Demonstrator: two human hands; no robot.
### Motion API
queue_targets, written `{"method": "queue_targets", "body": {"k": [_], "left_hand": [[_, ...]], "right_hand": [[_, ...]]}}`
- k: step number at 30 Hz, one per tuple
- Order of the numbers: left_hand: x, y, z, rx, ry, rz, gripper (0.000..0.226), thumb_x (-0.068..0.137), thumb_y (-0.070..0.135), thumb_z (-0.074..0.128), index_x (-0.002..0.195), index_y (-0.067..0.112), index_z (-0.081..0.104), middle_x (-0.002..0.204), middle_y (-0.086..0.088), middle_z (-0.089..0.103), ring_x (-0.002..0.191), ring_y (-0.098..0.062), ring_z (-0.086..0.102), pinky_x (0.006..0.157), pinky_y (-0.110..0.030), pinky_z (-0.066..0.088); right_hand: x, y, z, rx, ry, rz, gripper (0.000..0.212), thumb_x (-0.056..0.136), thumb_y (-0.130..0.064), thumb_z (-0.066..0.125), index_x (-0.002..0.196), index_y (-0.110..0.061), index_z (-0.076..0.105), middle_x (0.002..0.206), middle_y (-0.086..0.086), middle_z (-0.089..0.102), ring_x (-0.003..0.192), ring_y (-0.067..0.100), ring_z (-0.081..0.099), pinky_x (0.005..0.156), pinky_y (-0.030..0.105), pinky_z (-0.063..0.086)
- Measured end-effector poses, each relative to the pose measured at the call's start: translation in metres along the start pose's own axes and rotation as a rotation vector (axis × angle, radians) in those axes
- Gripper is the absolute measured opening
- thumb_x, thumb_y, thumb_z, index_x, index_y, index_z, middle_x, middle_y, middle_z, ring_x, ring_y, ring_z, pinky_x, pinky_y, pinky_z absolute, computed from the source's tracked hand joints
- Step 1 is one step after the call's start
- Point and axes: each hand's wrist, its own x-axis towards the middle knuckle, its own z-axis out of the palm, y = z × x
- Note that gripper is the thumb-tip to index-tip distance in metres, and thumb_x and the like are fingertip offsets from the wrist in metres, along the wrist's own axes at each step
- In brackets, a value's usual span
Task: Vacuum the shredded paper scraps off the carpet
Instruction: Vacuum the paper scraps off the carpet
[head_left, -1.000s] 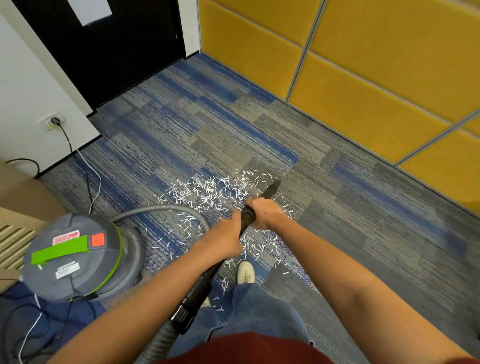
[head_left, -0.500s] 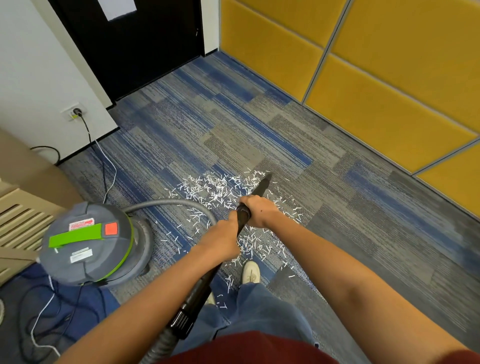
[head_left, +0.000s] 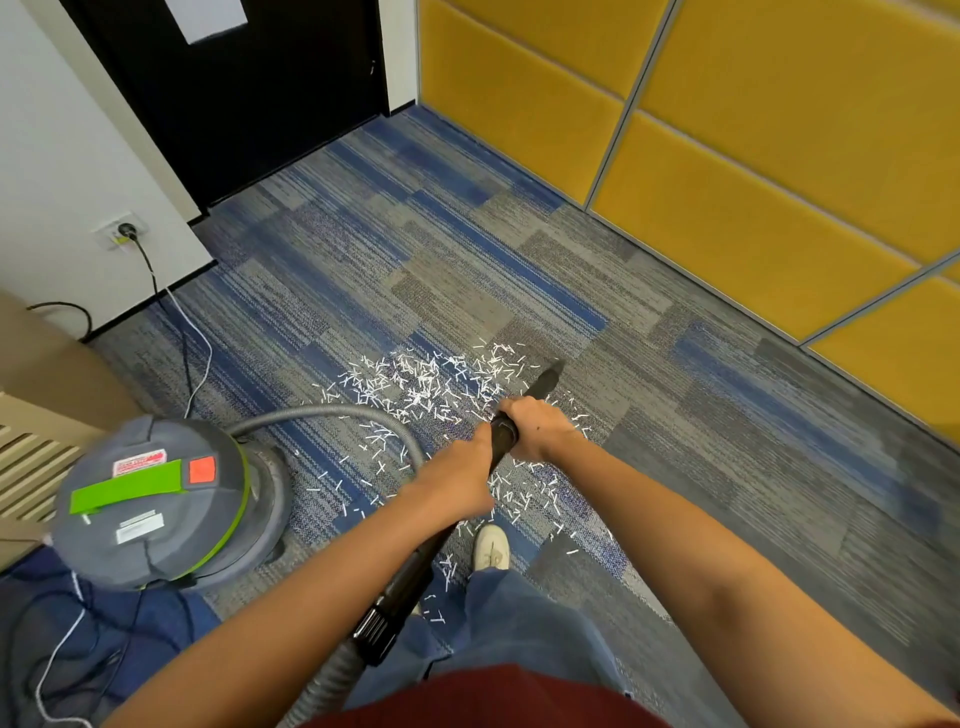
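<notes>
Both hands on the wand (head_left: 540, 387). My right hand (head_left: 540, 428) grips it in front, fingers wrapped over the top. My left hand (head_left: 462, 480) grips it just behind, nearer my body, fingers curled round the tube. The nozzle tip points forward and to the right of the right hand. Whether it touches the carpet (head_left: 701, 441) I cannot tell. The scraps (head_left: 426, 389) lie in a loose white patch. The thickest part is ahead and to the left of both hands, more lie directly beneath them, and a thin trail runs back below the left hand toward my shoe (head_left: 491, 548). The tip sits at the far right edge of that patch. The hose (head_left: 332, 413) arcs away left of the left hand to the canister (head_left: 156, 499), well off to that side. Its cord runs to a wall socket (head_left: 120, 232). Whether the motor is running cannot be read from here. Judgement: the suction pass is in hand but hardly advanced, since most of the patch is uncollected. Next move calls for swinging the tip left across the dense band, held low against the pile, in slow overlapping strokes. After that, draw back for the pieces under the hands and by the shoe. Hose slack looks adequate. My feet should stay put so the scraps are not trodden in.
</notes>
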Motion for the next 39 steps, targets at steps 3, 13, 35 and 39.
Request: {"method": "queue_targets", "body": {"k": [3,13,35,39], "left_hand": [[0.001,0.009,0.0,0.021,-0.011,0.032,0.059,0.085,0.001,0.058,0.134,0.008,0.024,0.108,-0.013,0.054,0.085,-0.025,0.054,0.072,-0.033,0.05],[0.007,0.008,-0.002,-0.007,0.017,0.003,0.061,0.084,-0.001,0.059,0.133,0.01,0.025,0.099,-0.008,0.051,0.081,-0.023,0.055,0.075,-0.034,0.054],[-0.036,-0.057,-0.005,-0.126,0.133,-0.157,0.06,0.084,0.001,0.06,0.132,0.012,0.025,0.077,0.0,0.041,0.062,-0.011,0.046,0.044,-0.02,0.033],[-0.038,-0.057,-0.003,-0.092,0.129,-0.136,0.055,0.085,0.001,0.058,0.129,0.011,0.027,0.081,-0.002,0.043,0.068,-0.016,0.05,0.05,-0.021,0.038]], "right_hand": [[-0.003,0.009,0.001,0.03,0.012,0.021,0.025,0.083,-0.016,0.059,0.108,-0.013,0.058,0.106,0.006,0.061,0.098,0.027,0.06,0.077,0.035,0.05],[0.007,0.012,-0.001,0.048,0.007,-0.008,0.024,0.082,-0.01,0.063,0.105,-0.013,0.058,0.102,0.004,0.061,0.094,0.024,0.061,0.079,0.033,0.052],[0.037,-0.084,0.001,-0.058,-0.059,-0.204,0.014,0.082,-0.014,0.062,0.089,-0.021,0.053,0.091,-0.002,0.059,0.088,0.021,0.06,0.079,0.037,0.054],[0.03,-0.082,0.003,-0.055,-0.05,-0.196,0.012,0.083,-0.015,0.061,0.095,-0.016,0.057,0.094,0.001,0.06,0.087,0.021,0.059,0.076,0.033,0.051]]}}
